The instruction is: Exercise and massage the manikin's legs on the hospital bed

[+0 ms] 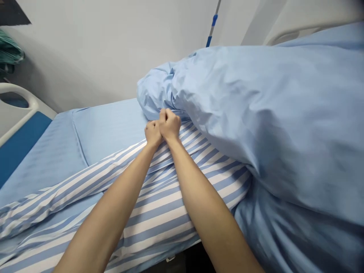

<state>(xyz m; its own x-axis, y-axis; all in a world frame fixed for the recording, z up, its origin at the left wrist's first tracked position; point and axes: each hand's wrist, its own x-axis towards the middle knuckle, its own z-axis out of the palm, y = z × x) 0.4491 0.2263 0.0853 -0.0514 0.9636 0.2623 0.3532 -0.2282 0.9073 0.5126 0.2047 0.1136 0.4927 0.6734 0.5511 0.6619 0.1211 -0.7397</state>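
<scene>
Blue-and-white striped trousers (159, 212) lie along the bed, their legs running to the left. At their far upper edge, close to a blue quilt (273, 125), both my hands are closed side by side. My left hand (153, 132) is a fist on the striped cloth, touching my right hand. The right hand (170, 123) is also curled tight, at the border of the trousers and the quilt's bunched fold. My fingertips and the cloth inside them are mostly hidden. The quilt covers the upper end of the trousers.
A light blue sheet (105, 129) covers the mattress. At the left stands a bed end board (34, 104) with a blue panel. Behind the bed is a white wall (99, 49), with a thin pole (214, 21) beyond the quilt. Green cloth (10, 49) hangs at the far left.
</scene>
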